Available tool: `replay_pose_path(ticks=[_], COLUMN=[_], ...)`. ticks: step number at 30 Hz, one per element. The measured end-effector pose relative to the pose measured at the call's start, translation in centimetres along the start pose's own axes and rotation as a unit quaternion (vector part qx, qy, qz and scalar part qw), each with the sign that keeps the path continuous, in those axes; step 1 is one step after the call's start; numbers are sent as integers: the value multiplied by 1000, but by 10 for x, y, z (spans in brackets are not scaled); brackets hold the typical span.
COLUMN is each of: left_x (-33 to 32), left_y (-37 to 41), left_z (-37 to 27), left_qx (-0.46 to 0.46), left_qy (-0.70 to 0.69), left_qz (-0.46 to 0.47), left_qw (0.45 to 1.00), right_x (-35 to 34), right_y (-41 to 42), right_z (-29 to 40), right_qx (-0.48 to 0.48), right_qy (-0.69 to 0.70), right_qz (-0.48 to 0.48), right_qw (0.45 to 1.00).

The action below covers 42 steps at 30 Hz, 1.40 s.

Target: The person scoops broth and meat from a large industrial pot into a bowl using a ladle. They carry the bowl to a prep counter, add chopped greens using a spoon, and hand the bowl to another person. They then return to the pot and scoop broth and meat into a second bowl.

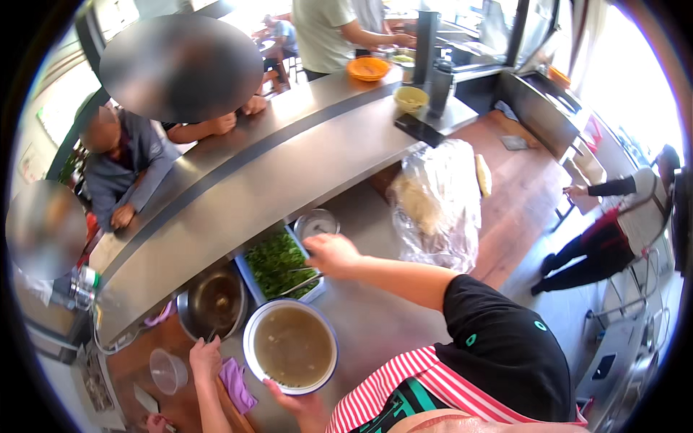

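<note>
My left hand (pixel 300 405) holds a white enamel bowl (pixel 246 346) with a blue rim from its near side, the thumb at the rim. Cloudy brown broth (pixel 295 346) fills much of it. My right hand (pixel 333 255) is closed around metal tongs (pixel 303 284), which reach down over a blue-sided tub (pixel 248 277). Chopped green herbs (pixel 275 262) lie in that tub, just beyond the bowl. Next to my right fingers stands a round clear container (pixel 316 223), partly hidden by the hand.
A co-worker's hand (pixel 206 360) grips a handle in a steel pot (pixel 189 311). Nearby are a purple cloth (pixel 238 385), a plastic tub (pixel 168 371) and a blade (pixel 145 398) by another hand (pixel 157 422). Plastic-wrapped dough-like food (pixel 419 203) lies right. People lean on the counter (pixel 325 146).
</note>
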<state>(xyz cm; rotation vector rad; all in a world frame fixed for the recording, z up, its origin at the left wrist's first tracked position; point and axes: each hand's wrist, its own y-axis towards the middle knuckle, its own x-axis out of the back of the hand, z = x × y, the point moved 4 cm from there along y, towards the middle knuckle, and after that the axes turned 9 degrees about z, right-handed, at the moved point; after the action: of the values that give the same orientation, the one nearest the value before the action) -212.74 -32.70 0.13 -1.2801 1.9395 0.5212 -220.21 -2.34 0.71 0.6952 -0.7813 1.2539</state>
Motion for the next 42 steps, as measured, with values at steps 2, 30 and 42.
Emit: replay_pose_path(ticks=[2, 30, 42], left_x=[-13, 40, 49], left_y=[14, -16, -11], left_z=[5, -18, -9], left_qx=[24, -18, -9], left_qy=[20, -6, -16], left_qz=[-15, -92, -111], left_qw=[999, 996, 994], right_x=[0, -64, 10], right_y=[-14, 54, 26], right_z=[-14, 10, 15], right_qx=[25, 62, 55], right_qy=[-75, -323, -261], right_qz=[-22, 237, 152], right_qw=[997, 914, 952])
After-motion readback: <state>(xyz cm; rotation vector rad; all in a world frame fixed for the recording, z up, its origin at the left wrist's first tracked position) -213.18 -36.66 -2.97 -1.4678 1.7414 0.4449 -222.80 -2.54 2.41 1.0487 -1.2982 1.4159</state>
